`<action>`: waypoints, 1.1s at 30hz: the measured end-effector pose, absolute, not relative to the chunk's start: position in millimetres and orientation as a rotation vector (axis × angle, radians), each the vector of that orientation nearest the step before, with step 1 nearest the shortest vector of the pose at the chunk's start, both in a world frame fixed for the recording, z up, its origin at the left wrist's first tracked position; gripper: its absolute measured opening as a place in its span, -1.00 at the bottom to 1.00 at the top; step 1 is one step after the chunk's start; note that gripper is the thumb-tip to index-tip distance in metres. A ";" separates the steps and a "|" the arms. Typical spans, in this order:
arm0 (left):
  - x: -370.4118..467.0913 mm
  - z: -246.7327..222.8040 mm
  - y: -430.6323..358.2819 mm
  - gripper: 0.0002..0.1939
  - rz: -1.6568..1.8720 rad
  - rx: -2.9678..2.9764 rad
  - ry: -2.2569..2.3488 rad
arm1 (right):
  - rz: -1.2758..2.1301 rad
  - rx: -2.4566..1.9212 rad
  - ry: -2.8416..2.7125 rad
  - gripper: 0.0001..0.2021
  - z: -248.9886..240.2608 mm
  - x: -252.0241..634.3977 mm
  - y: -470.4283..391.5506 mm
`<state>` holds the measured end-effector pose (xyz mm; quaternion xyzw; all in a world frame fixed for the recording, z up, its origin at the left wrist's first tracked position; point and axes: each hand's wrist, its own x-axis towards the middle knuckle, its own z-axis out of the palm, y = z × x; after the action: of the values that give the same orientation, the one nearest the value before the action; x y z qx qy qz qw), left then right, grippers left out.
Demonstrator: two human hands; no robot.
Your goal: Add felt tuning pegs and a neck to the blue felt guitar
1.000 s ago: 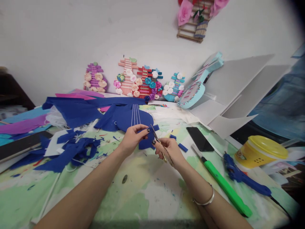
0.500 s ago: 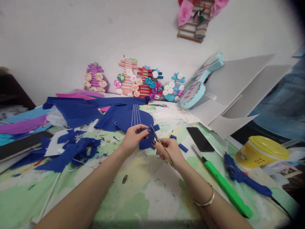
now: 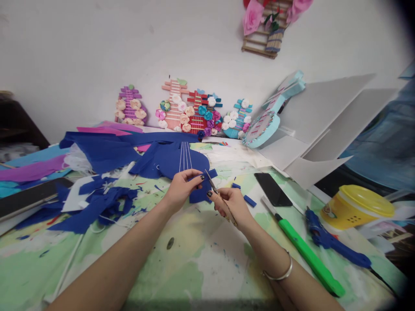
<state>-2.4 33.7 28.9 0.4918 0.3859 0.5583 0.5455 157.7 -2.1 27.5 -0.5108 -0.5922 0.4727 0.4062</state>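
Note:
My left hand (image 3: 185,188) pinches a narrow piece of blue paper (image 3: 211,173), its end sticking out to the right of the fingertips. In my right hand (image 3: 231,204) is a pair of scissors (image 3: 229,212), fingers closed around the handles. The blades point up and left and meet the blue piece close to my left fingertips. Just behind lies a rounded blue lute-shaped body (image 3: 168,163) with several white strings, partly hidden by my left hand. Small cut blue pieces (image 3: 250,201) rest on the table to the right.
Blue scraps (image 3: 113,203) and coloured paper sheets (image 3: 35,170) cover the left side. On the right lie a black phone (image 3: 272,189), a green cutter knife (image 3: 309,255), a blue glue gun (image 3: 337,242) and a yellow tub (image 3: 356,207). Decorated paper lutes (image 3: 197,112) lean on the wall.

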 end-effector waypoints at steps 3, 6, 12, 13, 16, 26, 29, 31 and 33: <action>-3.1 28.1 34.3 -0.77 1.325 1.174 0.916 | 1.198 -1.287 -1.485 -0.61 26.8 158.0 -1.7; -3.1 27.7 35.2 -0.77 1.331 1.172 0.918 | 1.206 -1.281 -1.489 -0.61 25.1 158.7 -0.6; -2.4 28.8 34.8 -0.77 1.326 1.155 0.909 | 1.168 -1.275 -1.543 -0.59 20.6 160.4 1.1; -2.4 28.6 34.6 -0.77 1.325 1.152 0.909 | 1.164 -1.277 -1.546 -0.59 20.3 160.6 1.2; -2.4 27.9 34.1 -0.76 1.328 1.142 0.902 | 1.154 -1.276 -1.563 -0.60 19.7 161.3 1.5; -2.0 29.0 34.0 -0.74 1.332 1.095 0.855 | 1.146 -1.296 -1.559 -0.56 20.0 161.3 2.5; -3.9 26.2 35.8 -0.71 1.349 1.090 0.834 | 1.023 -1.378 -1.486 -0.59 19.7 168.4 9.4; -5.1 24.4 36.8 -0.69 1.368 1.091 0.816 | 0.837 -1.478 -1.476 -0.64 21.0 176.4 15.2; -5.5 23.8 36.8 -0.69 1.373 1.107 0.789 | 0.587 -1.612 -1.580 -0.74 24.2 184.4 19.4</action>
<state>-5.5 36.8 23.8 0.4713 0.3358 0.5846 0.5686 184.4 19.4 24.2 -0.6354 -0.6227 0.2313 0.3937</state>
